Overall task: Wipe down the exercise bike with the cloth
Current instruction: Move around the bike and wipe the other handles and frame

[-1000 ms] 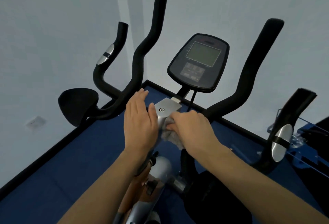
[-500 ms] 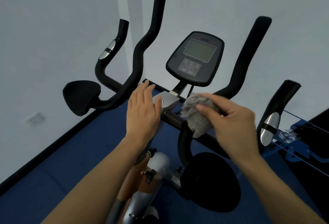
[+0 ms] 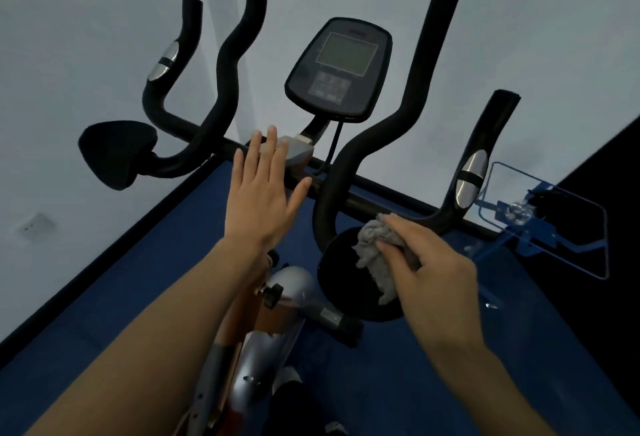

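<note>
The exercise bike has black curved handlebars (image 3: 420, 65), a dark console (image 3: 341, 68) in the middle and a silver-and-orange frame (image 3: 277, 300) below. My right hand (image 3: 433, 269) grips a crumpled grey cloth (image 3: 372, 252) and presses it on the round black elbow pad (image 3: 341, 283) at the right of the bar. My left hand (image 3: 263, 193) lies flat with fingers spread on the silver clamp (image 3: 298, 151) at the bar's centre. A second black pad (image 3: 114, 151) sits at the left end.
Blue floor mat (image 3: 145, 290) lies under the bike, edged in black against the pale wall (image 3: 69, 55). A blue metal frame with a clear panel (image 3: 540, 221) stands at the right. A wall socket (image 3: 36, 226) is low on the left.
My right hand moved the cloth right and down, from the centre clamp to the right elbow pad. My left hand stayed on the clamp, fingers now more spread.
</note>
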Tool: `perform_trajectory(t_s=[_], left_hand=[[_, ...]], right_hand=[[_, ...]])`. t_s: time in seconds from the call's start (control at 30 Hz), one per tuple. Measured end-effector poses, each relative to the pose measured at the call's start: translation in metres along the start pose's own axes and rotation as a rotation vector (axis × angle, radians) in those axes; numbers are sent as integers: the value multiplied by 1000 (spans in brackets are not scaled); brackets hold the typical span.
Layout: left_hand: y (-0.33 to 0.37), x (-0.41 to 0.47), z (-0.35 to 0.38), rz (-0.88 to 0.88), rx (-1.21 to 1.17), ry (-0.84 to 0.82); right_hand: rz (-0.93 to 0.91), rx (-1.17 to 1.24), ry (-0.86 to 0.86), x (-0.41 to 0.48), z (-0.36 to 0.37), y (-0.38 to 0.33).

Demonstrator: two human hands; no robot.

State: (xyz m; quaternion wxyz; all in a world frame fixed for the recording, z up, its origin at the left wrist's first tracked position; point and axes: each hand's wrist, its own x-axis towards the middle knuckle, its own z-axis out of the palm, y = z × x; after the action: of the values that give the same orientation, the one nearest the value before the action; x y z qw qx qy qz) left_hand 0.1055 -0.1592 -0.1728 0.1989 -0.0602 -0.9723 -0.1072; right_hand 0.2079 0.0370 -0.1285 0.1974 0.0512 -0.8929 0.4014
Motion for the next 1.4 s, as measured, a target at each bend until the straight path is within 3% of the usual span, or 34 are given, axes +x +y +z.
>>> perform_trajectory(t_s=[0.13, 0.33, 0.57, 0.67, 0.73, 0.9, 1.1, 1.27, 1.4], left_hand=[[-1, 1, -1, 8, -3, 0], [-2, 2, -1, 16, 9, 2], [-3, 2, 1, 36, 17, 13], [-4, 2, 1, 39, 5, 15], [-5, 1, 1, 39, 1, 20], [-5, 1, 0, 42, 2, 20], [-4, 2, 2, 50, 2, 24], [-6, 2, 2, 47, -1, 31], [-4, 2, -1, 36, -1, 19]], right_hand=[[194, 160, 96, -5, 4, 3], [176, 59, 120, -6, 7, 1], [212, 131, 178, -37, -3, 0], [284, 246, 293, -29, -11, 4], [147, 190, 325, -31, -15, 1], [-291, -263, 146, -47, 3, 4], [-409, -543, 87, -54, 12, 7], [-411, -556, 123, -44, 21, 5], [-498, -520, 53, -57, 16, 6]])
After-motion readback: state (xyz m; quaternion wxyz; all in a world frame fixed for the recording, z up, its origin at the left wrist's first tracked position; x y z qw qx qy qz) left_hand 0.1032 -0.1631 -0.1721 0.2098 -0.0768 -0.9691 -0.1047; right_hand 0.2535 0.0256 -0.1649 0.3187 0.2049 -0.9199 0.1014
